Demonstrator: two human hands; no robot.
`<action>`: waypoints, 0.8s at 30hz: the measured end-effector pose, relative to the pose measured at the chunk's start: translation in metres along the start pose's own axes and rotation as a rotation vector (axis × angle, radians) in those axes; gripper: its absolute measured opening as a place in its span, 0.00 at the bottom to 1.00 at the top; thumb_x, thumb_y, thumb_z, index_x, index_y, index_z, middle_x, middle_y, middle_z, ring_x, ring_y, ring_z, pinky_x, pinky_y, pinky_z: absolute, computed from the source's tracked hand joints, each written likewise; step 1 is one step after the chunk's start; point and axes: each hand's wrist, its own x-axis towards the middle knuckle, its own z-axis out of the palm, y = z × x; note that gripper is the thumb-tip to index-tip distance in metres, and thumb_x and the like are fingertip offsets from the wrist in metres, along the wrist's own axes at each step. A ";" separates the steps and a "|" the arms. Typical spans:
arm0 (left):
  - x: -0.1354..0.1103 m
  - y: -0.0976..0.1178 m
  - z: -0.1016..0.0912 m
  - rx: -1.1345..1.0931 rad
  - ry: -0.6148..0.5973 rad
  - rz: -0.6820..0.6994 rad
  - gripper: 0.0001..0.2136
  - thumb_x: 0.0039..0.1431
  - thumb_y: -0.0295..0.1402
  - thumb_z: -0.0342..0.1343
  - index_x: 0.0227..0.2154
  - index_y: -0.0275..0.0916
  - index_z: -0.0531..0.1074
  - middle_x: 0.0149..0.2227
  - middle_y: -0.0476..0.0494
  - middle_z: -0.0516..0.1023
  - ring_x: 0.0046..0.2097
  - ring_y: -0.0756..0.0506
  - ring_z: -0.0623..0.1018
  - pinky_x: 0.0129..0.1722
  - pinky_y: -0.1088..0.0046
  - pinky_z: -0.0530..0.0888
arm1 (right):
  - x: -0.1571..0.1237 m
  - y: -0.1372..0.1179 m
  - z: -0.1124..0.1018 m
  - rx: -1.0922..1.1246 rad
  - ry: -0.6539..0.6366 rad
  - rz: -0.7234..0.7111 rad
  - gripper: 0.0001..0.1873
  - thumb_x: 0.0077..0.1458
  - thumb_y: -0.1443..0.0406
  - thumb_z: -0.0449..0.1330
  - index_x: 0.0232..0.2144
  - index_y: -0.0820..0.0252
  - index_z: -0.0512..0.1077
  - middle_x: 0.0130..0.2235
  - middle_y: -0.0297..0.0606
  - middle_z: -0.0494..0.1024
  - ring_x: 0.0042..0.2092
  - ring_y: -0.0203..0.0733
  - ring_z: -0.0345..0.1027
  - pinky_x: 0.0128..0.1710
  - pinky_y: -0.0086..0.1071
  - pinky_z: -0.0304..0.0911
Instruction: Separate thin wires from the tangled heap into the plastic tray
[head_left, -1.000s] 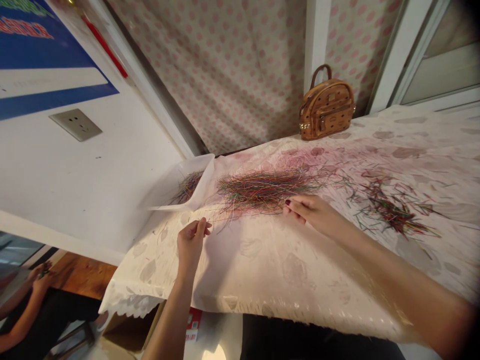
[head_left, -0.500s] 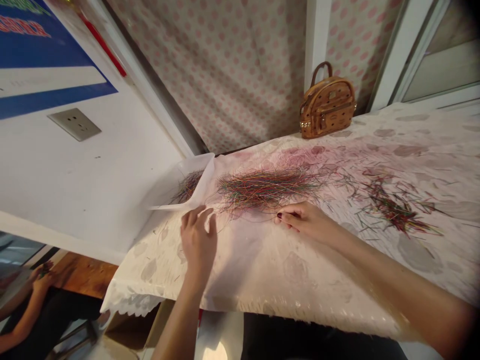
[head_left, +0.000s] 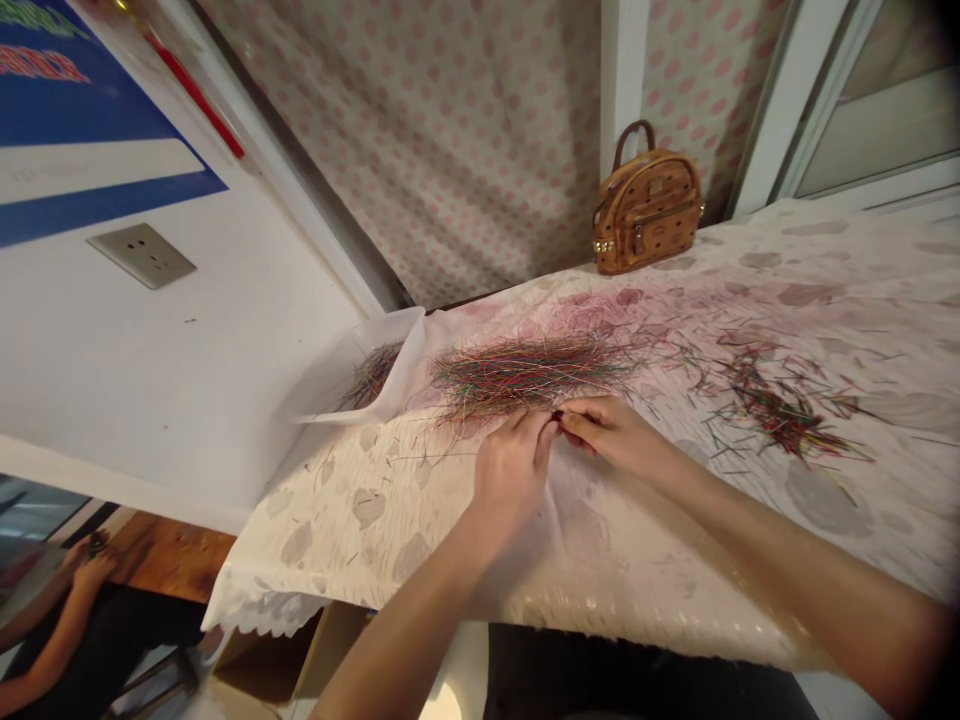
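A long heap of thin coloured wires [head_left: 532, 368] lies across the cloth-covered table. At its near edge my left hand [head_left: 514, 465] and my right hand [head_left: 607, 430] meet, fingertips touching. The right thumb and fingers pinch a thin wire, most of it hidden by the hands. My left fingers close together at the same spot; a fine wire [head_left: 442, 457] trails out to the left of that hand. Short cut wire pieces [head_left: 784, 405] lie in a looser pile to the right. More wires [head_left: 373, 375] rest in a translucent white tray [head_left: 409, 370] on the left.
A brown mini backpack [head_left: 649, 212] stands at the table's back edge. The white wall with a socket [head_left: 142, 255] bounds the left side. Below the lace-edged tablecloth [head_left: 300, 540] is an open cardboard box [head_left: 274, 655]. Another person's hands [head_left: 90, 560] show at far left.
My left hand has moved right from beside the tray, its fingers closing against my right fingertips. The right hand stays nearly in place, still pinching. The view has shifted slightly.
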 end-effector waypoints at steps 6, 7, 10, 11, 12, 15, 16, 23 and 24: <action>0.028 -0.003 -0.020 0.032 0.086 -0.078 0.10 0.66 0.33 0.49 0.34 0.41 0.75 0.33 0.45 0.80 0.33 0.47 0.76 0.33 0.72 0.66 | 0.001 0.000 -0.020 -0.161 0.299 0.076 0.14 0.59 0.60 0.49 0.25 0.56 0.68 0.23 0.36 0.71 0.25 0.40 0.63 0.28 0.34 0.56; 0.035 -0.005 -0.023 0.001 0.110 -0.102 0.10 0.66 0.33 0.49 0.35 0.41 0.75 0.34 0.46 0.80 0.33 0.47 0.76 0.32 0.72 0.66 | 0.002 0.001 -0.025 -0.221 0.339 0.092 0.12 0.59 0.62 0.49 0.29 0.57 0.71 0.26 0.37 0.74 0.27 0.41 0.66 0.30 0.35 0.57; 0.057 -0.012 -0.022 -0.110 0.149 -0.131 0.09 0.65 0.31 0.50 0.35 0.41 0.76 0.32 0.46 0.80 0.31 0.48 0.76 0.32 0.73 0.66 | 0.005 0.009 -0.034 -0.421 0.333 0.068 0.12 0.56 0.67 0.51 0.33 0.57 0.75 0.36 0.42 0.80 0.35 0.46 0.70 0.37 0.37 0.59; 0.062 -0.015 -0.019 -0.143 0.153 -0.130 0.09 0.64 0.31 0.50 0.35 0.40 0.76 0.32 0.46 0.80 0.31 0.48 0.76 0.32 0.74 0.66 | 0.006 0.012 -0.035 -0.466 0.295 0.077 0.13 0.55 0.68 0.51 0.33 0.57 0.77 0.38 0.42 0.81 0.37 0.46 0.71 0.38 0.37 0.59; 0.065 -0.017 -0.015 -0.172 0.155 -0.129 0.09 0.64 0.30 0.50 0.34 0.40 0.76 0.31 0.46 0.80 0.31 0.48 0.76 0.32 0.74 0.67 | 0.007 0.015 -0.035 -0.488 0.260 0.087 0.14 0.54 0.69 0.51 0.32 0.56 0.77 0.39 0.42 0.81 0.37 0.47 0.72 0.38 0.37 0.60; 0.067 -0.024 0.000 -0.264 0.175 -0.115 0.09 0.64 0.31 0.50 0.34 0.39 0.75 0.32 0.46 0.80 0.33 0.48 0.77 0.34 0.73 0.69 | 0.009 0.019 -0.033 -0.476 0.222 0.111 0.14 0.53 0.68 0.52 0.31 0.56 0.79 0.38 0.40 0.82 0.37 0.46 0.72 0.38 0.37 0.61; 0.065 -0.025 0.004 -0.300 0.184 -0.105 0.09 0.65 0.32 0.50 0.34 0.39 0.75 0.33 0.45 0.81 0.34 0.48 0.78 0.35 0.73 0.70 | 0.008 0.018 -0.033 -0.443 0.230 0.112 0.14 0.53 0.67 0.52 0.32 0.57 0.79 0.36 0.40 0.82 0.35 0.45 0.71 0.36 0.36 0.60; 0.057 -0.031 0.016 -0.524 0.140 -0.076 0.11 0.66 0.37 0.49 0.37 0.39 0.74 0.40 0.43 0.81 0.29 0.52 0.76 0.31 0.76 0.72 | 0.006 0.008 -0.036 -0.239 0.235 0.034 0.14 0.55 0.60 0.53 0.31 0.56 0.78 0.33 0.37 0.81 0.28 0.39 0.66 0.30 0.34 0.59; 0.057 -0.032 0.016 -0.523 0.135 -0.089 0.11 0.66 0.37 0.49 0.37 0.39 0.74 0.39 0.43 0.81 0.29 0.53 0.76 0.31 0.76 0.72 | 0.006 0.009 -0.034 -0.292 0.220 0.047 0.13 0.53 0.62 0.53 0.31 0.55 0.78 0.32 0.36 0.81 0.28 0.39 0.67 0.30 0.34 0.59</action>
